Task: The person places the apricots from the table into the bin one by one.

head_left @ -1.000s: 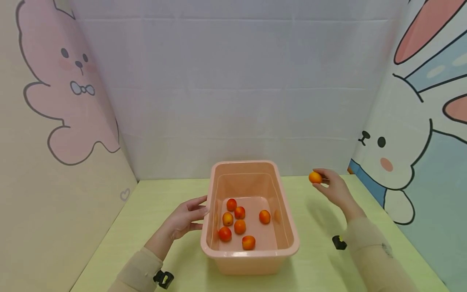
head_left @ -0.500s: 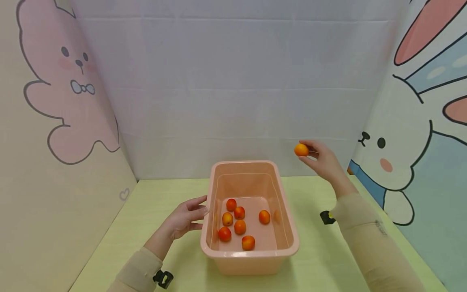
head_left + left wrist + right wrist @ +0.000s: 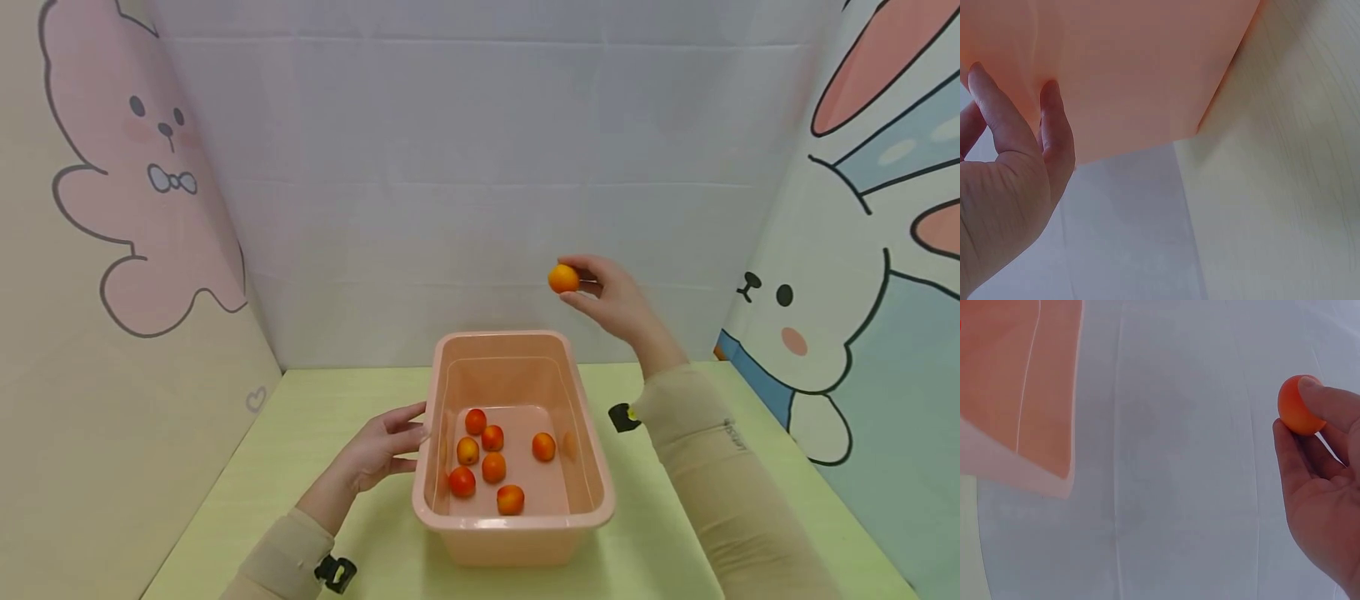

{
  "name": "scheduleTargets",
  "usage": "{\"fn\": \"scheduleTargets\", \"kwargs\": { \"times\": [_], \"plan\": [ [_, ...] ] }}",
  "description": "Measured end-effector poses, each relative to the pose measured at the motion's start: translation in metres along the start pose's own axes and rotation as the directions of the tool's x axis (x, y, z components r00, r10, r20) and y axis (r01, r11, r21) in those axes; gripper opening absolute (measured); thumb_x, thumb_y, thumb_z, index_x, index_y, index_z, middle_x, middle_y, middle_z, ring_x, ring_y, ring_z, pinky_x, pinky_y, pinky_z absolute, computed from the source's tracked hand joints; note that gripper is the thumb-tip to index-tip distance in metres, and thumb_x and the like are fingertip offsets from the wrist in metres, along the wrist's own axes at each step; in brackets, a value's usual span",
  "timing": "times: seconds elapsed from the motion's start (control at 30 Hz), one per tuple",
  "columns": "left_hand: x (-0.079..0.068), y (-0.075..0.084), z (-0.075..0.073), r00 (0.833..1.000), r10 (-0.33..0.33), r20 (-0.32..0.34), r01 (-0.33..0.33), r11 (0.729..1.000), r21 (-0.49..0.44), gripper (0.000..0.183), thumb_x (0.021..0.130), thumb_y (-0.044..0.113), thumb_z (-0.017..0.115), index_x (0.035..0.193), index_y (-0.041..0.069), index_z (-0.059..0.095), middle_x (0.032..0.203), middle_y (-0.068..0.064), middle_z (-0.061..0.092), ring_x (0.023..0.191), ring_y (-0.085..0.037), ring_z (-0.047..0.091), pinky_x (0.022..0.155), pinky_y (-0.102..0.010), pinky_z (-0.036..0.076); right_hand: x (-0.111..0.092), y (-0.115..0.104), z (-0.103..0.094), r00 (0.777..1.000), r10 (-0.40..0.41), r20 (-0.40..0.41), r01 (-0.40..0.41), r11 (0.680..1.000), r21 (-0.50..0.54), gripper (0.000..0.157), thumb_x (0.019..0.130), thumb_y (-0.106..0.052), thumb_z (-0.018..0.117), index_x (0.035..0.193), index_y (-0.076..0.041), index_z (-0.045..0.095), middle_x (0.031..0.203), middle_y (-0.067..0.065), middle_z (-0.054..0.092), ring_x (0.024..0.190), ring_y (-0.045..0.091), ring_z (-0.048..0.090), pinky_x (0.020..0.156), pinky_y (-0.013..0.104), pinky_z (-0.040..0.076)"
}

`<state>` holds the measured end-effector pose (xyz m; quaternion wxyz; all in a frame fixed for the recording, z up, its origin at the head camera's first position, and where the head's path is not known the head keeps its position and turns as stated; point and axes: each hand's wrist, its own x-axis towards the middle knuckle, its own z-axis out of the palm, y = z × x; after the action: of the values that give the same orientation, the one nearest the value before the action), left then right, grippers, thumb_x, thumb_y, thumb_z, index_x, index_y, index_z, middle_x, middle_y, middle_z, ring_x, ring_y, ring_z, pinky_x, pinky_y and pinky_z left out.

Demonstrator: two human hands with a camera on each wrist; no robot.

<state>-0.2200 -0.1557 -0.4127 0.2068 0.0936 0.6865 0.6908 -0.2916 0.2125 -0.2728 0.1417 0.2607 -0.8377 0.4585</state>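
In the head view, my right hand (image 3: pixel 611 300) pinches a small round orange fruit (image 3: pixel 563 278) between thumb and fingertips, up above the far right corner of the bin. The right wrist view shows the same fruit (image 3: pixel 1297 406) at the ends of the fingers, away from the bin wall. A peach-coloured plastic bin (image 3: pixel 510 522) stands on the table, with several red-orange fruits (image 3: pixel 493 467) on its floor. My left hand (image 3: pixel 378 450) rests against the bin's left side with fairly straight fingers. Those fingers (image 3: pixel 1054 119) touch the outer wall in the left wrist view.
A pale yellow-green table (image 3: pixel 345 400) carries the bin. A white sheet (image 3: pixel 480 183) hangs behind it. Side panels with a pink bear (image 3: pixel 168 158) and a white rabbit (image 3: pixel 817 308) flank the table.
My right hand has lifted the orange fruit from low over the table's right side and brought it up and left, toward the bin. My left hand and the bin have stayed put.
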Motion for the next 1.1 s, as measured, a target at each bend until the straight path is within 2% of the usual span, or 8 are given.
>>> {"fn": "scheduleTargets", "kwargs": {
  "times": [0.23, 0.37, 0.53, 0.83, 1.0, 1.1],
  "plan": [
    [0.0, 0.0, 0.0, 1.0, -0.009, -0.009, 0.009, 1.0, 0.01, 0.067, 0.098, 0.021, 0.065, 0.154, 0.002, 0.032, 0.127, -0.017, 0.061, 0.109, -0.03, 0.066, 0.084, -0.045, 0.057, 0.014, -0.006, 0.026, 0.997, 0.039, 0.063, -0.045, 0.995, 0.093, 0.049, 0.094, -0.004, 0.067, 0.14, 0.001, 0.05, 0.133, 0.018, 0.054, 0.117, 0.032, 0.058, 0.101, 0.04, 0.048],
    [0.0, 0.0, 0.0, 1.0, -0.011, -0.017, 0.011, 1.0, 0.016, 0.067, 0.098, 0.021, 0.065, 0.154, 0.002, 0.032, 0.128, -0.018, 0.06, 0.109, -0.031, 0.065, 0.084, -0.045, 0.057, 0.019, -0.001, 0.043, 0.992, 0.081, 0.1, -0.092, 0.99, 0.109, 0.048, 0.094, -0.006, 0.068, 0.139, -0.003, 0.052, 0.133, 0.016, 0.055, 0.118, 0.03, 0.057, 0.102, 0.039, 0.048],
    [0.001, 0.0, -0.001, 1.0, -0.012, -0.016, 0.012, 1.0, 0.016, 0.068, 0.098, 0.022, 0.065, 0.154, 0.003, 0.032, 0.128, -0.018, 0.06, 0.11, -0.031, 0.065, 0.084, -0.045, 0.057, 0.021, 0.009, 0.063, 0.979, 0.125, 0.16, -0.144, 0.983, 0.11, 0.047, 0.094, -0.005, 0.068, 0.138, -0.002, 0.053, 0.132, 0.018, 0.057, 0.118, 0.032, 0.056, 0.103, 0.041, 0.047],
    [0.002, -0.001, -0.003, 1.0, -0.005, -0.001, 0.005, 1.0, 0.007, 0.069, 0.098, 0.022, 0.065, 0.154, 0.002, 0.031, 0.127, -0.017, 0.061, 0.109, -0.03, 0.065, 0.084, -0.045, 0.057, 0.021, 0.03, 0.092, 0.939, 0.233, 0.254, -0.284, 0.94, 0.191, 0.045, 0.094, -0.005, 0.067, 0.137, -0.004, 0.053, 0.131, 0.015, 0.057, 0.118, 0.03, 0.054, 0.105, 0.04, 0.045],
    [0.002, -0.001, -0.003, 1.0, -0.008, 0.002, 0.008, 1.0, 0.0, 0.068, 0.098, 0.021, 0.065, 0.154, 0.003, 0.032, 0.126, -0.016, 0.062, 0.109, -0.029, 0.065, 0.084, -0.045, 0.057, 0.017, 0.036, 0.105, 0.91, 0.301, 0.284, -0.355, 0.92, 0.163, 0.044, 0.094, -0.006, 0.068, 0.136, -0.005, 0.054, 0.13, 0.014, 0.057, 0.118, 0.031, 0.054, 0.105, 0.04, 0.046],
    [0.002, -0.001, -0.003, 1.0, -0.012, -0.001, 0.012, 1.0, 0.001, 0.068, 0.097, 0.021, 0.065, 0.154, 0.003, 0.032, 0.126, -0.016, 0.062, 0.108, -0.029, 0.065, 0.085, -0.045, 0.057, 0.014, 0.04, 0.112, 0.888, 0.358, 0.288, -0.412, 0.898, 0.156, 0.042, 0.094, -0.006, 0.068, 0.134, -0.007, 0.056, 0.129, 0.012, 0.058, 0.117, 0.03, 0.054, 0.104, 0.039, 0.046]
  ]
}}
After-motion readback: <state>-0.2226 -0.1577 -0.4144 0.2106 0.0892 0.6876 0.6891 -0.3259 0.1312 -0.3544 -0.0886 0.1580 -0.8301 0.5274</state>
